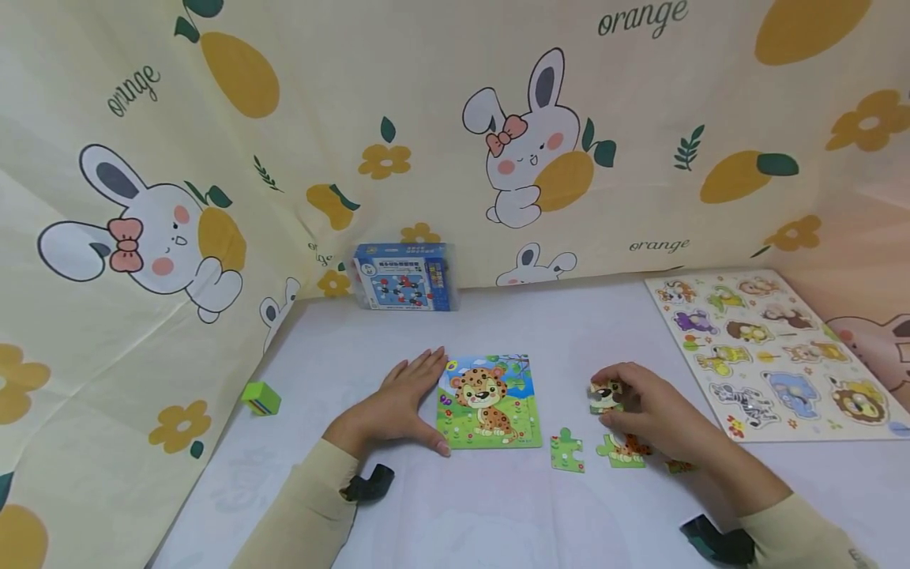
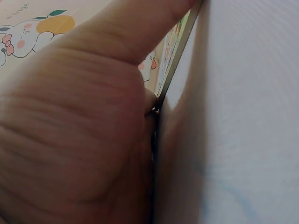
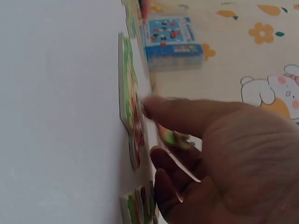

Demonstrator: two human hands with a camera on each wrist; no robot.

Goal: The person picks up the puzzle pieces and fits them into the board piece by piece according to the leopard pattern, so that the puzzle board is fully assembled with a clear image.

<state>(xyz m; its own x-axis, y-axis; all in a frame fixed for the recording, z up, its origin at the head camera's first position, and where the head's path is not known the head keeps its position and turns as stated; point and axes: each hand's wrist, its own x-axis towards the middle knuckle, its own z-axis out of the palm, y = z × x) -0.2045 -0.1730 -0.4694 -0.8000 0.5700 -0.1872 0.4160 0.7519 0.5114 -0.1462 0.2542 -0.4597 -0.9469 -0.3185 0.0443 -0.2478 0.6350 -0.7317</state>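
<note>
A square leopard picture board [image 1: 465,427] lies flat on the white table. Along its left side rests my left hand [image 1: 398,411], fingers spread and straight, thumb touching the lower left edge; in the left wrist view the palm fills much of the picture. To the right, my right hand [image 1: 657,415] pinches a puzzle piece [image 1: 605,397] with part of an animal face, between thumb and fingers. Near and below that hand lie a green puzzle piece [image 1: 566,452], a spotted leopard-body piece [image 1: 627,452] and another piece [image 1: 678,467], mostly hidden by the hand.
A large animal puzzle board [image 1: 753,399] lies at the right. A blue box [image 1: 405,276] in clear wrapping stands at the back by the rabbit-print cloth [image 1: 426,95]. A small green block [image 1: 261,399] sits at the left edge of the table.
</note>
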